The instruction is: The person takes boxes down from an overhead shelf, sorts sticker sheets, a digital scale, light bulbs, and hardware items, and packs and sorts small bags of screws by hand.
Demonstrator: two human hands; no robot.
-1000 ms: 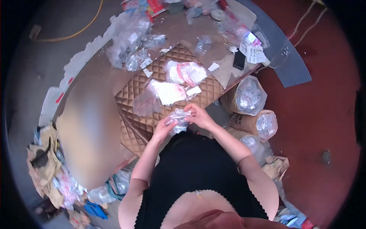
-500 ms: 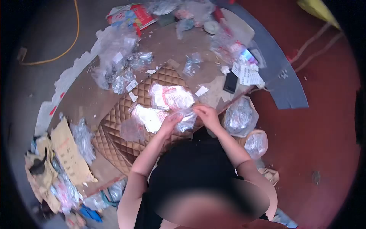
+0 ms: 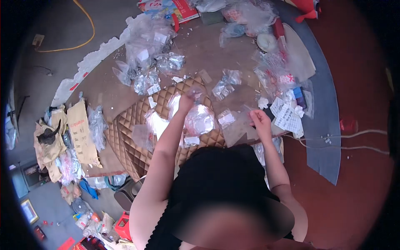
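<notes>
My left hand (image 3: 186, 103) reaches over the quilted brown mat (image 3: 121, 131), fingers curled and slightly blurred, with a small clear plastic bag (image 3: 195, 94) at the fingertips. Beneath and beside it lie a stack of white-looking flat bags (image 3: 156, 126) and a shiny clear bundle of bags (image 3: 201, 119). My right hand (image 3: 261, 119) is pinched at the right of the mat on the edge of a transparent bag (image 3: 240, 121). A white label (image 3: 226, 119) shows at that bag's left side. Two filled clear bags (image 3: 223, 90) lie beyond my hands.
Heaps of clear bags (image 3: 146, 50) lie at the far left and far right of the table (image 3: 200, 54). Printed paper sheets (image 3: 288, 120) and a dark phone-like object (image 3: 300, 98) are at the right. Brown paper packaging (image 3: 83, 133) lies at the left.
My hands have moved apart from the clear bag they held together. A second filled bag now lies beyond the mat. The view has shifted, and the left hand reaches farther out.
</notes>
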